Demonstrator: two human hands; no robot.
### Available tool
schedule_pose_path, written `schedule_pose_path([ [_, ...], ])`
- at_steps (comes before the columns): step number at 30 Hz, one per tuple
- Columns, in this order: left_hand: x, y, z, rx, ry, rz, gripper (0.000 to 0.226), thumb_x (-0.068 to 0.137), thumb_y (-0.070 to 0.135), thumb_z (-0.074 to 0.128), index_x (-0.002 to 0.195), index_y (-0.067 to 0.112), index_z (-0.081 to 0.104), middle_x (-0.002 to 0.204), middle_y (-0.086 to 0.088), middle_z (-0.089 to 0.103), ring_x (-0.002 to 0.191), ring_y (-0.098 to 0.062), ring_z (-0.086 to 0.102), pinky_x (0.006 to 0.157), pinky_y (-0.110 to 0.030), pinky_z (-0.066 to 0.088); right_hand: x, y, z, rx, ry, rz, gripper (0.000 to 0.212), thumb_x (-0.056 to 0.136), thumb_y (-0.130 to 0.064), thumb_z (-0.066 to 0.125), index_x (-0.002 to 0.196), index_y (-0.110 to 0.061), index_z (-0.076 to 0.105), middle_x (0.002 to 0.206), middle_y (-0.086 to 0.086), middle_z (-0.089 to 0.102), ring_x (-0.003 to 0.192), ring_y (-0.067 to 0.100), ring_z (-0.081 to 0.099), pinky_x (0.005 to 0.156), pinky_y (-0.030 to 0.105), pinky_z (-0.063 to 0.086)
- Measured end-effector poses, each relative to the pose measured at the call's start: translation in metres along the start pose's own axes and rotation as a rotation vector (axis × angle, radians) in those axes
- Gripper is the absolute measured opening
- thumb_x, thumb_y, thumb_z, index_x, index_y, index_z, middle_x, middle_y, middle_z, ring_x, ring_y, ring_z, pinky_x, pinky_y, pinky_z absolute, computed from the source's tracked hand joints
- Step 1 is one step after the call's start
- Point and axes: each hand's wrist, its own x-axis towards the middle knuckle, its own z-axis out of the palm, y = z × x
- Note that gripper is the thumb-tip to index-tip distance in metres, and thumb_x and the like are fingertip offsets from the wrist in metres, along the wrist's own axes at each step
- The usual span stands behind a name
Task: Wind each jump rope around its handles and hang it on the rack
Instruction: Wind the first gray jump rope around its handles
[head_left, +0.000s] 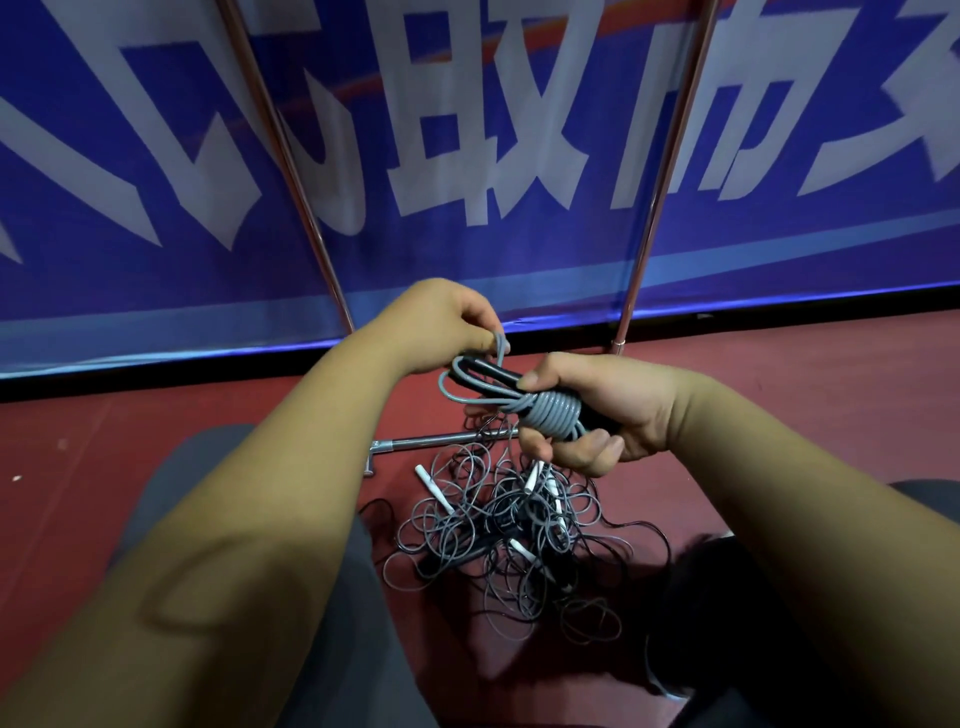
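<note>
— Grey cord, is it, on the bundle being held?
— Yes. The grey jump rope (553, 410) sits in tight coils around a pair of black handles (493, 375), held in the air above the red floor (104, 441).
— Which hand has it?
— The right hand (602, 410) grips the handles and the coils, with its fingers curled underneath and its thumb on top. The left hand (441, 322) pinches a loose loop of the same rope just beyond the handle ends, between thumb and fingertips.
— And the rack?
— The rack (667, 156) stands behind the hands. Two slanting metal poles rise in front of a blue banner (156, 156) with large white characters, and a metal foot bar lies on the floor.
— What is underneath?
— A tangled pile (509, 540) of grey and black ropes lies on the floor below the hands, near the foot bar. Several white handles (434, 488) poke out of it.
</note>
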Motion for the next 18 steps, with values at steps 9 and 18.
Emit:
schedule_pose_path([
  [9,-0.006,0.007,-0.008,-0.11,-0.03,0.061,0.017,0.087,0.0,0.079,0.093,0.017,0.08,0.08,-0.002,0.078,0.061,-0.006,0.066,0.057,-0.015,0.051,0.009,0.009,-0.009,0.006,0.085,-0.021,0.036,0.096,-0.039,0.058,0.097,-0.004,0.053,0.084,0.011,0.057,0.042,0.008,0.034,0.036,0.015,0.02],
  [18,-0.003,-0.013,-0.012,0.123,-0.271,0.069,0.018,0.092,0.02,0.081,0.101,0.035,0.082,0.096,0.018,0.079,0.095,-0.001,0.073,0.094,-0.028,0.054,0.01,0.007,-0.014,0.005,0.197,-0.049,0.026,0.104,-0.035,0.052,0.098,-0.009,0.054,0.082,0.007,0.058,0.045,0.007,0.032,0.039,0.016,0.015],
])
